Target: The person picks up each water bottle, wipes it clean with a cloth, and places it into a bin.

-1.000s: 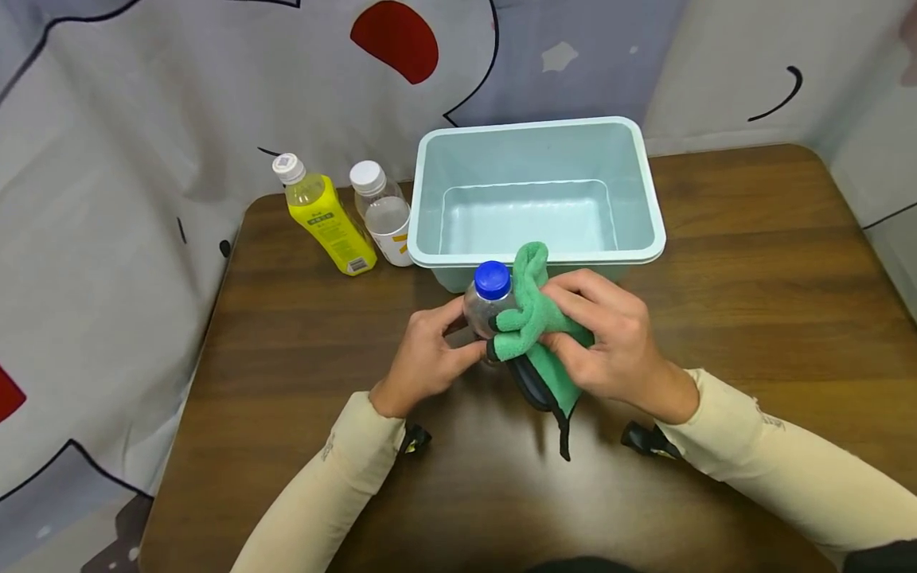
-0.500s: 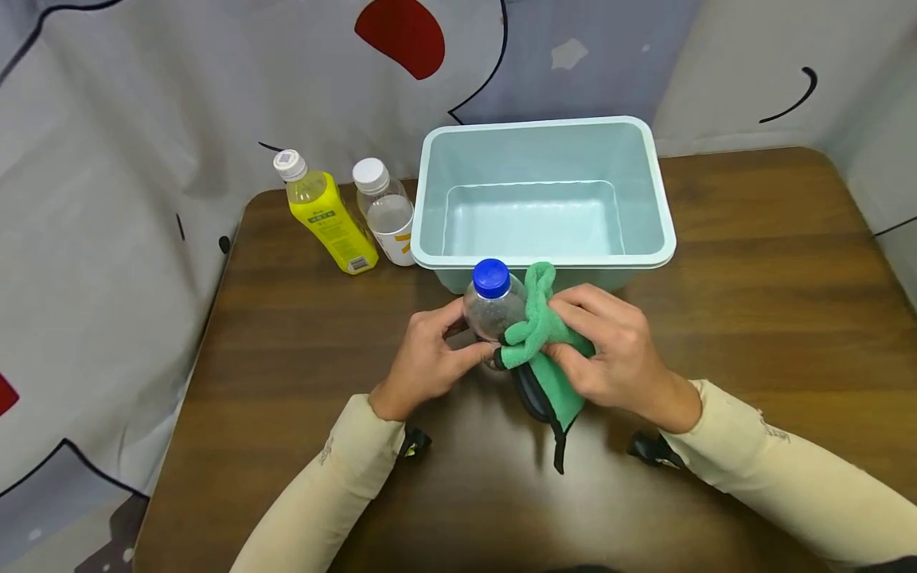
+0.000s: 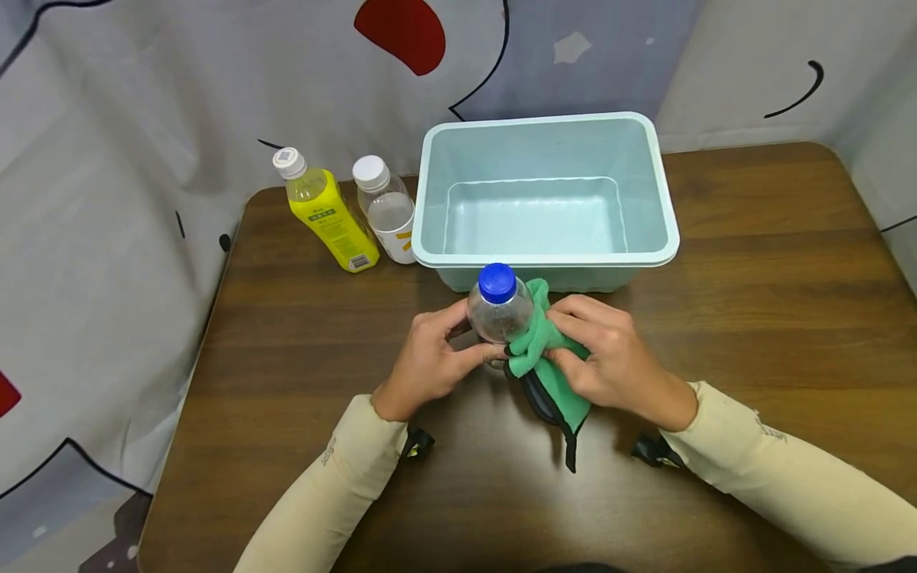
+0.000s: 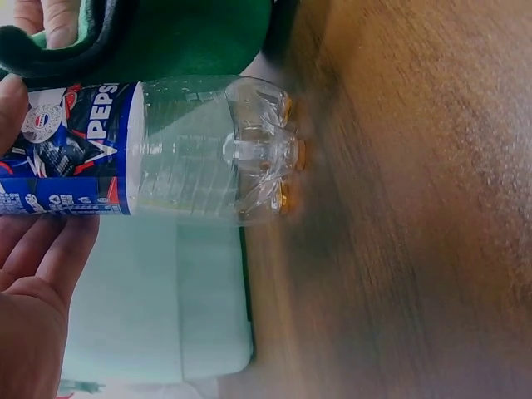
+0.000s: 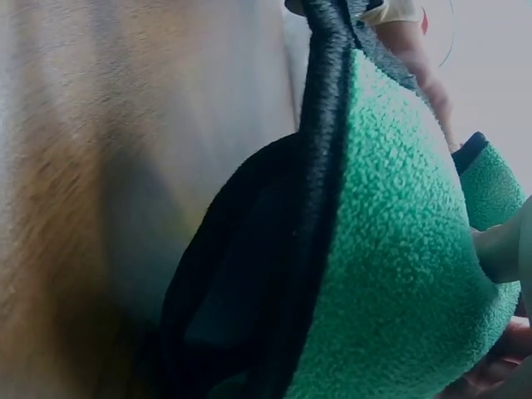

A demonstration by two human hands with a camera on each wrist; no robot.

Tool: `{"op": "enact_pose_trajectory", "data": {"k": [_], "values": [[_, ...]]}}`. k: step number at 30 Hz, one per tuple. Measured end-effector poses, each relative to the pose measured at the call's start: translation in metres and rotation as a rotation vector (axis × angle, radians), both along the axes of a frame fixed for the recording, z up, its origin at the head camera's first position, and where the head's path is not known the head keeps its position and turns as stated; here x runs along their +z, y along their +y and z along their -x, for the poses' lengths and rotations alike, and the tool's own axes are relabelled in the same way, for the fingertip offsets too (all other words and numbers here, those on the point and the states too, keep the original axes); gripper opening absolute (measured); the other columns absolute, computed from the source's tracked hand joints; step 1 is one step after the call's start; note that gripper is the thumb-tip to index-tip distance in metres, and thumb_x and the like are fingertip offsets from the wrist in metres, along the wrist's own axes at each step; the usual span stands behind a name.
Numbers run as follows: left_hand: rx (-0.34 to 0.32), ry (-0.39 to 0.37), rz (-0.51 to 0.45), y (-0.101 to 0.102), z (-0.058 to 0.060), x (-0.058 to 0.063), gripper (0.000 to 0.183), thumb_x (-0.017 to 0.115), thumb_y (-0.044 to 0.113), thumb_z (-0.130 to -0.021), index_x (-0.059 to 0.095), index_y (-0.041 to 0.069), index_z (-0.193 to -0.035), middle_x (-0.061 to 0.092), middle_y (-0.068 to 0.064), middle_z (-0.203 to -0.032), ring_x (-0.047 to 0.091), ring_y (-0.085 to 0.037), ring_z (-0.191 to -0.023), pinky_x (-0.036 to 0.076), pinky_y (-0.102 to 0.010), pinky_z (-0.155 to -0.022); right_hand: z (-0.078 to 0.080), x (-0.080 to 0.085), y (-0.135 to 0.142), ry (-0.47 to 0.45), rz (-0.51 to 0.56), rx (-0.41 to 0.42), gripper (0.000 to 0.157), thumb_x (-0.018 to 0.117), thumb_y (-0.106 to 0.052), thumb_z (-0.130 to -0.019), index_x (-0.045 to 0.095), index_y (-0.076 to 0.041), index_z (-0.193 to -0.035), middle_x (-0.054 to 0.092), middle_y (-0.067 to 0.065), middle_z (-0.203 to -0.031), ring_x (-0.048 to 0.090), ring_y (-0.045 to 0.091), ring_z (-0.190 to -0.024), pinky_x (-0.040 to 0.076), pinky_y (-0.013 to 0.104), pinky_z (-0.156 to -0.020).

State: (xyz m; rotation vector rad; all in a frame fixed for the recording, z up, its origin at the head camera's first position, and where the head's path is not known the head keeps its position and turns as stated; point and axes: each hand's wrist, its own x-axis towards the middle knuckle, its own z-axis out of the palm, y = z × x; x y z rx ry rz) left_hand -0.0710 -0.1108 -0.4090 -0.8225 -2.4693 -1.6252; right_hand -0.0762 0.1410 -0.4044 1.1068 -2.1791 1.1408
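A clear plastic bottle with a round blue cap (image 3: 499,320) is in front of the person, above the brown wood-grain table (image 3: 301,358) and just on the near side of a pale blue-green rectangular plastic bin (image 3: 544,259). Its long axis is roughly upright, cap to the top and knobbly base toward the wood (whether that base touches the table or hangs slightly off it cannot be told). The left hand (image 3: 433,362) is the nearer one, directly on the bottle: its thumb and fingers are curled about opposite sides, grasping it at the dark-blue printed label (image 4: 71,137), which leaves the lower body bare in the left wrist view. The right hand (image 3: 612,354) has its fingers and thumb closed in a pinch on a fuzzy green cloth with black edging (image 3: 566,390), bunched at the top and hanging in a point below. Seen from the person's side, the bottle lies to the left of the right fingertips, with the bunched cloth between, so the relation that seems to matter is sideways, across the upright axis. The cloth overlaps the bottle's right side in the head view; how firmly it bears on the plastic, if at all, is hard to judge. The left thumb tip is right beside the cloth's bunched end.
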Motion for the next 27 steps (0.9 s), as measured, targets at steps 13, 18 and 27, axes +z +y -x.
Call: {"op": "enact_pose_trajectory", "data": {"k": [13, 18, 27], "values": [[-0.030, -0.023, -0.036, 0.002, -0.001, -0.002, 0.058, 0.090, 0.005, -0.078, 0.066, -0.003, -0.131, 0.075, -0.018, -0.124, 0.073, -0.027, -0.119, 0.060, -0.030, -0.100, 0.000, -0.015, 0.003, -0.081, -0.108, -0.014, 0.023, 0.081, 0.003, -0.077, 0.077, 0.000, -0.100, 0.070, 0.005, -0.092, 0.059, 0.013, -0.082, 0.051, 0.026, -0.070], [-0.029, -0.018, -0.024, 0.002, 0.000, -0.002, 0.059, 0.090, 0.006, -0.079, 0.065, -0.002, -0.132, 0.075, -0.017, -0.123, 0.073, -0.026, -0.117, 0.061, -0.030, -0.098, 0.001, -0.022, 0.004, -0.086, -0.164, -0.026, 0.024, 0.081, 0.004, -0.074, 0.078, 0.002, -0.098, 0.068, 0.006, -0.090, 0.058, 0.014, -0.079, 0.053, 0.031, -0.068], [-0.053, -0.042, -0.030, 0.002, 0.000, -0.001, 0.060, 0.089, 0.006, -0.080, 0.064, 0.000, -0.135, 0.074, -0.016, -0.126, 0.072, -0.025, -0.120, 0.059, -0.031, -0.101, 0.001, -0.019, 0.009, -0.197, -0.430, -0.038, 0.020, 0.081, -0.002, -0.079, 0.079, -0.003, -0.099, 0.066, 0.003, -0.087, 0.057, 0.014, -0.076, 0.054, 0.032, -0.067]]}}
